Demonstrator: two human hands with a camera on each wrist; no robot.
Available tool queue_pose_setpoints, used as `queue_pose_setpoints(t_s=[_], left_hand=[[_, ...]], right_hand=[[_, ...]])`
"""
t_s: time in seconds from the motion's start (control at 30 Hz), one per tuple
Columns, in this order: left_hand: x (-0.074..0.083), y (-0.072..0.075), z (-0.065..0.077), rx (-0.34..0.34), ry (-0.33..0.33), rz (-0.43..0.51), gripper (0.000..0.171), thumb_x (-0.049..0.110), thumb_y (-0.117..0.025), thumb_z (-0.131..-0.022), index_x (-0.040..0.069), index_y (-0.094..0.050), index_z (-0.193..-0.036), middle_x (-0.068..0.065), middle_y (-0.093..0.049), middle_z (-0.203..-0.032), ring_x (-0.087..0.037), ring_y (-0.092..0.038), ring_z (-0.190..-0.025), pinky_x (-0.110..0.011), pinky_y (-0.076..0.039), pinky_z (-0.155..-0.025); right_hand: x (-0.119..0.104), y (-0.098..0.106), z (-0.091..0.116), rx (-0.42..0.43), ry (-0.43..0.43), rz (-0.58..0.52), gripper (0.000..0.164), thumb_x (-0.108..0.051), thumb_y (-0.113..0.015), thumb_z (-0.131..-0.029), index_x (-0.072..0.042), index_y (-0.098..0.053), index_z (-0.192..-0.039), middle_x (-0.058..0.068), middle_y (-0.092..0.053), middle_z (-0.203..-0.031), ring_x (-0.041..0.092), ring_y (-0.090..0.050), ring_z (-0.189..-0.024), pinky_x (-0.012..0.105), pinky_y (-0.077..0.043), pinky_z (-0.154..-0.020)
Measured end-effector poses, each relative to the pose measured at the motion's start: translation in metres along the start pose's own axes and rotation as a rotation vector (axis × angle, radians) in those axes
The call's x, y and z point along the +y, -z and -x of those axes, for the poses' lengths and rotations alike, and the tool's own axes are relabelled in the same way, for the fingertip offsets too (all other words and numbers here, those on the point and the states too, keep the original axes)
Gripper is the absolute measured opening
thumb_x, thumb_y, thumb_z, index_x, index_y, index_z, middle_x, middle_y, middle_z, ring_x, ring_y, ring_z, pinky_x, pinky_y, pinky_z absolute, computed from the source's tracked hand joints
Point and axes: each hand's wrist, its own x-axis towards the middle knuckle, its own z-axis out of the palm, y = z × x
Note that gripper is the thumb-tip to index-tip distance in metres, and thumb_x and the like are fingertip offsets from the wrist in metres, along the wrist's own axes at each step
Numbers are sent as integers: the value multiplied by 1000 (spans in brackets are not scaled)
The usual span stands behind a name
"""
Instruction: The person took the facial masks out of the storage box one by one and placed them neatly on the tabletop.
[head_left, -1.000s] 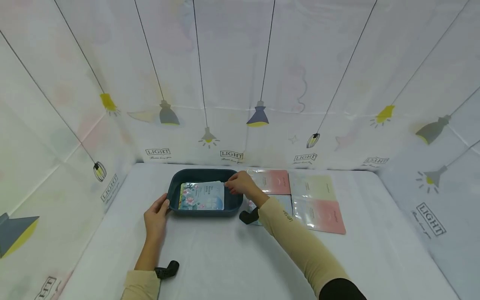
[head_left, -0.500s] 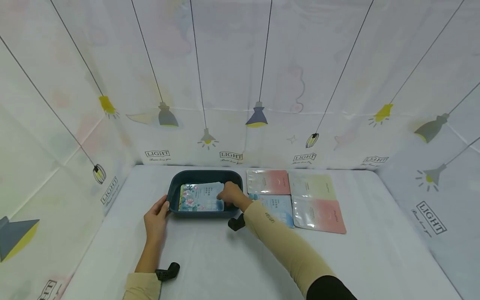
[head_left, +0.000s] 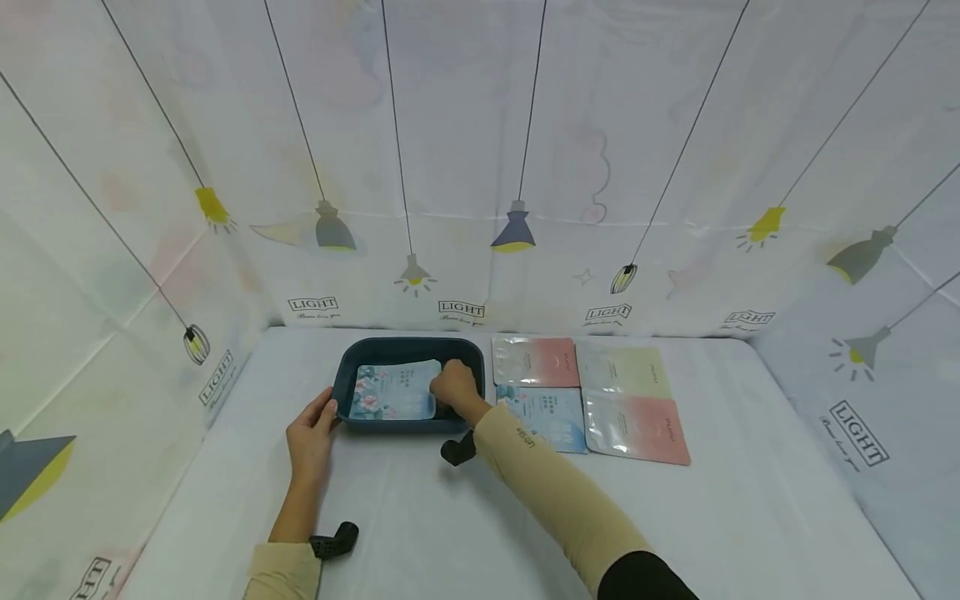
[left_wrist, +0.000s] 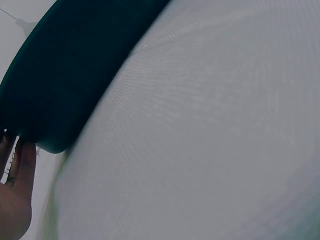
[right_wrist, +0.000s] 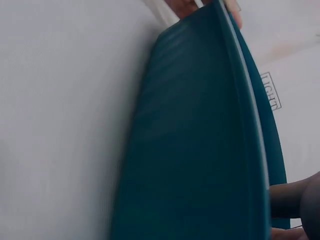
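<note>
Flowered blue sachets, flat like sheet-mask packets, lie in a dark teal tray (head_left: 408,428); the top sachet (head_left: 393,392) shows its printed face. My left hand (head_left: 310,437) grips the tray's left end, thumb at the rim and fingers along the outside. In the left wrist view, the left hand's fingers (left_wrist: 25,165) reach the tray corner. My right hand (head_left: 456,387) is inside the tray's right end, fingers curled at the top sachet's right edge, which bends up slightly. The fingertips are hidden behind the hand. The right wrist view shows the tray's side wall (right_wrist: 195,130) and part of this hand (right_wrist: 295,200).
Right of the tray lie a red-and-white sachet (head_left: 535,362), a blue sachet (head_left: 551,417), a pale green sachet (head_left: 626,372) and another red-and-white sachet (head_left: 637,429). They rest on a white-covered table (head_left: 750,500). A printed curtain (head_left: 480,167) stands behind.
My right hand has come from the tray's upper right rim down to the sachet's right edge. The top sachet has shifted slightly left, covering the yellow edge beneath. My left hand stays put.
</note>
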Motion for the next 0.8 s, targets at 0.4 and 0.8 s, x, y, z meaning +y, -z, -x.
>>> queue_pose_setpoints(t_s=[0.4, 0.8], left_hand=[[0, 1, -1, -9, -18, 39, 41, 23, -54, -101, 5, -54, -139, -12, -54, -143, -26, -53, -128, -6, -51, -84], [0, 0, 0, -6, -4, 58, 41, 22, -54, -101, 6, -54, -139, -11, -54, -143, -21, -55, -126, -6, -51, -84]], right_hand=[[-5, -4, 6, 5, -8, -218, 6, 1, -62, -87, 3, -67, -89, 14, -69, -96, 20, -68, -67, 33, -61, -58], [-5, 0, 9, -4, 18, -440, 22, 6, -67, -82, 8, -69, -104, 20, -69, -103, 23, -71, -70, 33, -62, -60]])
